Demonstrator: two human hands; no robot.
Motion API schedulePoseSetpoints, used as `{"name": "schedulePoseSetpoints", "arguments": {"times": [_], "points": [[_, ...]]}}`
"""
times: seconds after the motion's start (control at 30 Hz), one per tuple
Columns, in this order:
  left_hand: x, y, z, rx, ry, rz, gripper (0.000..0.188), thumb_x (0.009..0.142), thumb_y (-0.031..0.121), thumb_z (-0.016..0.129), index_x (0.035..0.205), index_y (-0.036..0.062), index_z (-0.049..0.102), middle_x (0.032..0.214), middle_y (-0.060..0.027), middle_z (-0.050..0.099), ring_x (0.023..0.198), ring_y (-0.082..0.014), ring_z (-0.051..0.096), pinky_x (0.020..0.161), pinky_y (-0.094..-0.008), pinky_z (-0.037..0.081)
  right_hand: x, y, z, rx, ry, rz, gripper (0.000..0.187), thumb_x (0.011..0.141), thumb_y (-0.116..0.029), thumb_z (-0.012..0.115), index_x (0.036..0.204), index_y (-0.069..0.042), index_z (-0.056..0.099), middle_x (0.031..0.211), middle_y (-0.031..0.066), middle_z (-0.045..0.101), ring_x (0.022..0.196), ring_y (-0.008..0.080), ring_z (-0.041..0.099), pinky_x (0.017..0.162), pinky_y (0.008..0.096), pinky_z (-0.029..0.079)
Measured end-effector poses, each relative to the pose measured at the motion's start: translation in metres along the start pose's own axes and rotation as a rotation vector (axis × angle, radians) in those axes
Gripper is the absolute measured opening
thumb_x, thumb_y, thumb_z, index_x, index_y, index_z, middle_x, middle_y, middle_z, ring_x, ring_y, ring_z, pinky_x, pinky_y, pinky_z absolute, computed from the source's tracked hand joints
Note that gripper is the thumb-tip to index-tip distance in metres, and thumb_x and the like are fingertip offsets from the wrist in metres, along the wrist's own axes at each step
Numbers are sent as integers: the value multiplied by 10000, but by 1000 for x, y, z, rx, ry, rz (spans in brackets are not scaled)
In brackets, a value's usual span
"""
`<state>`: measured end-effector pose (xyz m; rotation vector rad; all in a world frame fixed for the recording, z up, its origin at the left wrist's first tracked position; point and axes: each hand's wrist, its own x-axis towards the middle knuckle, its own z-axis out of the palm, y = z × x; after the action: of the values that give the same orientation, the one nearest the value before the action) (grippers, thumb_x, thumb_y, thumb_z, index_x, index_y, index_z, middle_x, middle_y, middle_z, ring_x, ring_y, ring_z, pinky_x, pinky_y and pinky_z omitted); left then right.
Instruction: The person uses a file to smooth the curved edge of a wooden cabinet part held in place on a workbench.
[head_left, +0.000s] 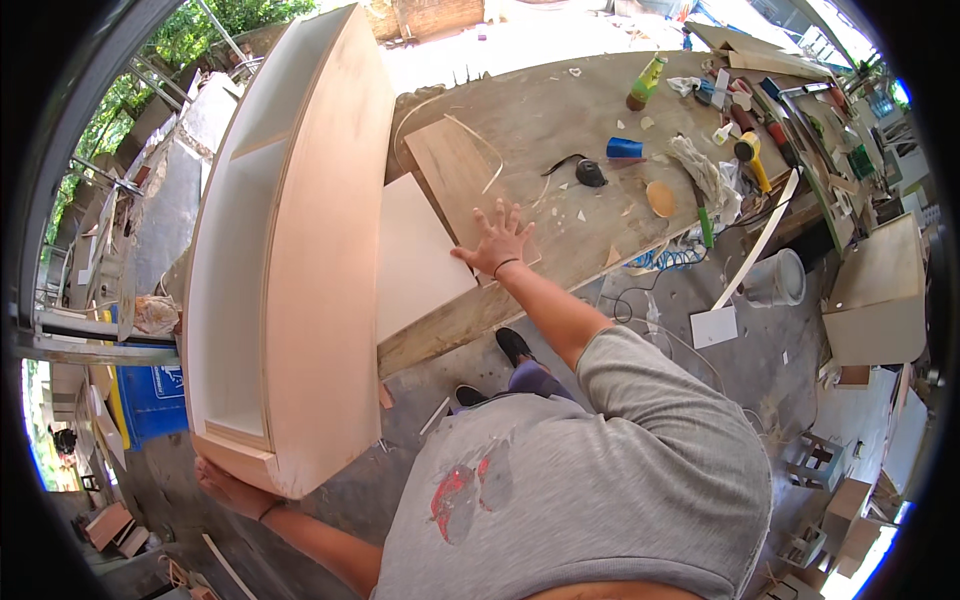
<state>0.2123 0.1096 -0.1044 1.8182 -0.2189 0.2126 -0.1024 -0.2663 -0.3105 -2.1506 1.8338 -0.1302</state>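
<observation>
A long wooden cabinet with pale inner compartments lies on its side at the left, its near end jutting past the workbench edge. My left hand is cupped against the lower corner of that near end; the cabinet hides part of its fingers. On the bench, my right hand lies flat with fingers spread over a thin brown board. A white panel sits between that board and the cabinet, close to my right thumb.
The workbench also carries a green bottle, a blue cup, a black object and a yellow-handled tool. A translucent bucket stands on the floor at right, near a pale strip. A blue bin is behind the cabinet.
</observation>
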Motion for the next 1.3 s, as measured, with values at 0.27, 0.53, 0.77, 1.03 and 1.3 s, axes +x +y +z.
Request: {"name": "schedulePoseSetpoints", "arguments": {"times": [0.27, 0.53, 0.77, 1.03, 1.3], "points": [[23, -49, -30, 400, -115, 284, 563, 980, 401, 423, 1296, -63, 455, 1305, -177, 510, 1202, -265, 502, 1024, -366, 389, 17, 20, 0, 70, 16, -44, 858, 685, -685, 632, 1420, -318, 383, 1563, 140, 146, 1442, 404, 1, 1079, 674, 85], [-31, -7, -6, -447, -114, -234, 601, 980, 484, 402, 1313, -16, 421, 1262, -111, 500, 1171, -227, 498, 994, -368, 391, 31, 101, -17, -28, 144, -52, 830, 699, -647, 654, 1412, -313, 390, 1537, 141, 228, 1422, 393, 149, 1079, 603, 206], [-112, -51, -7, -684, 42, -347, 700, 918, 641, 401, 1387, 121, 409, 1381, -66, 453, 1217, -232, 464, 971, -435, 410, 51, 136, -42, -55, 73, 191, 867, 700, -671, 658, 1431, -309, 364, 1553, 150, 180, 1429, 407, 106, 1075, 625, 202], [-153, -61, 0, -505, 237, -634, 889, 802, 798, 359, 1493, 253, 233, 1555, -31, 225, 1422, -283, 174, 1043, -626, 76, 107, 209, -67, -276, 189, 41, 484, 858, -440, 592, 1301, -255, 536, 1473, 94, 369, 1393, 325, 258, 1045, 620, 257], [-134, -94, 5, -679, 58, -411, 703, 894, 624, 412, 1423, 163, 370, 1434, -58, 419, 1292, -283, 432, 988, -520, 421, 138, 283, -100, -269, 172, -308, 282, 831, -227, 586, 1107, -184, 627, 1252, 56, 559, 1203, 265, 479, 947, 460, 389]]}}
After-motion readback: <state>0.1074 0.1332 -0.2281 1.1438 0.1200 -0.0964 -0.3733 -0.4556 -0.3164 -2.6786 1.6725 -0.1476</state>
